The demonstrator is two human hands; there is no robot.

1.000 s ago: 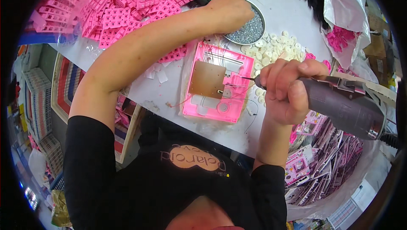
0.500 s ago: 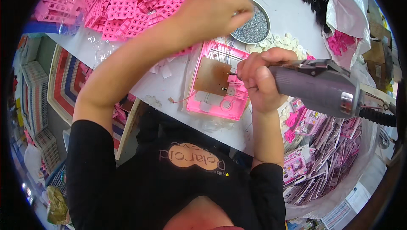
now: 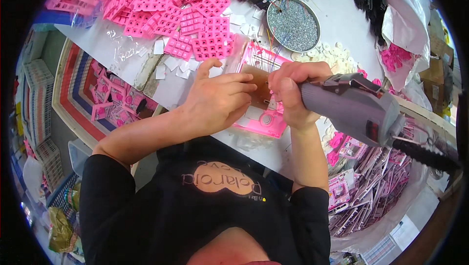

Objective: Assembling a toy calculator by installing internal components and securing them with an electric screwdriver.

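A grey electric screwdriver (image 3: 349, 108) lies in my right hand (image 3: 299, 89), its fingers wrapped round the front end. The tip is at the brown circuit board (image 3: 256, 82), partly behind my fingers. The board sits in a pink plastic housing (image 3: 274, 127) with thin wires and a round speaker-like ring at its near end. My left hand (image 3: 217, 99) is at the board's left side, fingers spread and fingertips over the board's edge; no object shows in it. Beyond the housing stands a round dish (image 3: 293, 24) full of small silver screws.
Pink keypad pieces (image 3: 181, 16) are heaped at the far left, near small white squares (image 3: 182, 64). White discs (image 3: 327, 56) lie right of the dish. A lined bin (image 3: 373, 191) of patterned pink panels stands at right. A striped basket (image 3: 78, 89) holds pink parts at left.
My left hand has come back from above the screw dish to the left side of the circuit board. My right hand keeps the screwdriver at the board, its rear end now lower.
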